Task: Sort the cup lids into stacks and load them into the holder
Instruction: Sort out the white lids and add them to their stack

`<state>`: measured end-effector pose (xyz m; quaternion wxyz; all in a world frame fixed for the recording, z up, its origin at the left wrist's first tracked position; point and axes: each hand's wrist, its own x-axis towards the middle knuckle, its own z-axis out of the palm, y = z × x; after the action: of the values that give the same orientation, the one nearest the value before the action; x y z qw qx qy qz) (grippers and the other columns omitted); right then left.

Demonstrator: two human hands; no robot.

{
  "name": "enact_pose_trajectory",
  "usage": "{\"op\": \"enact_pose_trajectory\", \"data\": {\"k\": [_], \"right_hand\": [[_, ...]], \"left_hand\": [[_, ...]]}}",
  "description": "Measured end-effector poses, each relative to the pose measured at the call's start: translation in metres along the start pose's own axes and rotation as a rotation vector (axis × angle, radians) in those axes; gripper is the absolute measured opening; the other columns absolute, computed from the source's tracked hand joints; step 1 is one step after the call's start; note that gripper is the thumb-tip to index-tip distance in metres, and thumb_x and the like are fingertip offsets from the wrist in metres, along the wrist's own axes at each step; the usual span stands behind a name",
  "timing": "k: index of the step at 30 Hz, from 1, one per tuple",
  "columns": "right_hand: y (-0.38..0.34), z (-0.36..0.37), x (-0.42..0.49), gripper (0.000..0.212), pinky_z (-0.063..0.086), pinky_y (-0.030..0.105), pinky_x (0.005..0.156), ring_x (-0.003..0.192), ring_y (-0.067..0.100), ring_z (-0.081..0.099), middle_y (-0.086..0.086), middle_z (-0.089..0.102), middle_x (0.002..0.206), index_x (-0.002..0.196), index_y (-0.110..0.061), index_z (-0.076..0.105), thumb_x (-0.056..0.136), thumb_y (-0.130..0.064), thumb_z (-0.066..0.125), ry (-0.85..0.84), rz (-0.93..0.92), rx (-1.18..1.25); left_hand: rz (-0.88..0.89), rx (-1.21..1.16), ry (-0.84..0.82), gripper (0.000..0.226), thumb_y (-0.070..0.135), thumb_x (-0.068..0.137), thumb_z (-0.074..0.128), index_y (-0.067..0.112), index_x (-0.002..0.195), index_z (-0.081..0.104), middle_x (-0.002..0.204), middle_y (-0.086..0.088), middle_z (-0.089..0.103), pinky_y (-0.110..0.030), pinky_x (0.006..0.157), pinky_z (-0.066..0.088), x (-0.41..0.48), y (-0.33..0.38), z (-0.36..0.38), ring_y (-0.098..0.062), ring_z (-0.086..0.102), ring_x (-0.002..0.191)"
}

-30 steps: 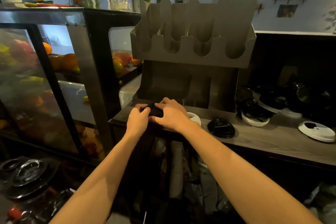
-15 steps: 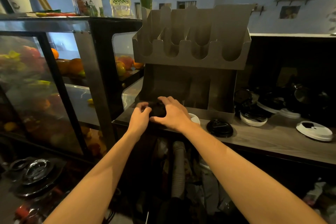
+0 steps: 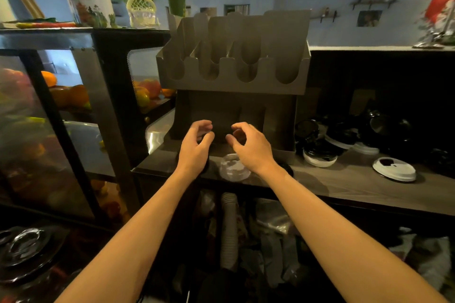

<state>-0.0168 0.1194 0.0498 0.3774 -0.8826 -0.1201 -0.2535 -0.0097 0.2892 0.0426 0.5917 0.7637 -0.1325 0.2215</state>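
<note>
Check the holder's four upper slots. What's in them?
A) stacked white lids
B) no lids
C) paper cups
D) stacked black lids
B: all four U-cut slots of the holder show only bare metal, and the loose lids lie on the counter to its right.

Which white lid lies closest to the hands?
The translucent white round lid between the left hand and right hand; the white lid with dark opening sits far right.
</note>
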Motion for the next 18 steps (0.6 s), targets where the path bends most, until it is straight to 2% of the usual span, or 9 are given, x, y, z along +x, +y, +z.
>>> {"op": "enact_pose_trajectory", "data": {"k": [4, 11, 18], "right_hand": [[0.026, -0.036, -0.011, 0.026, 0.056, 0.033, 0.082, 0.09, 0.005, 0.061, -0.013, 0.064, 0.099, 0.118, -0.027, 0.063, 0.096, -0.041, 0.062, 0.112, 0.032, 0.03], [0.074, -0.108, -0.038, 0.022, 0.058, 0.036, 0.082, 0.086, 0.005, 0.062, -0.015, 0.064, 0.093, 0.117, -0.026, 0.064, 0.097, -0.036, 0.063, 0.205, 0.144, 0.008], [0.129, -0.17, -0.071, 0.022, 0.059, 0.038, 0.08, 0.086, 0.005, 0.063, -0.013, 0.064, 0.096, 0.118, -0.028, 0.062, 0.098, -0.035, 0.063, 0.301, 0.221, -0.002]], "left_hand": [[0.032, -0.063, -0.083, 0.026, 0.021, 0.102, 0.06, 0.026, 0.127, 0.057, 0.122, 0.008, 0.064, -0.019, 0.096, 0.047, -0.007, 0.017, 0.037, -0.003, 0.061, 0.113], [0.051, -0.161, -0.206, 0.024, 0.019, 0.101, 0.059, 0.024, 0.125, 0.059, 0.116, 0.008, 0.067, -0.022, 0.097, 0.049, -0.023, 0.038, 0.12, -0.003, 0.063, 0.109], [0.076, -0.194, -0.357, 0.025, 0.02, 0.102, 0.059, 0.024, 0.127, 0.058, 0.117, 0.009, 0.066, -0.01, 0.088, 0.047, -0.046, 0.052, 0.202, 0.002, 0.063, 0.107]]}}
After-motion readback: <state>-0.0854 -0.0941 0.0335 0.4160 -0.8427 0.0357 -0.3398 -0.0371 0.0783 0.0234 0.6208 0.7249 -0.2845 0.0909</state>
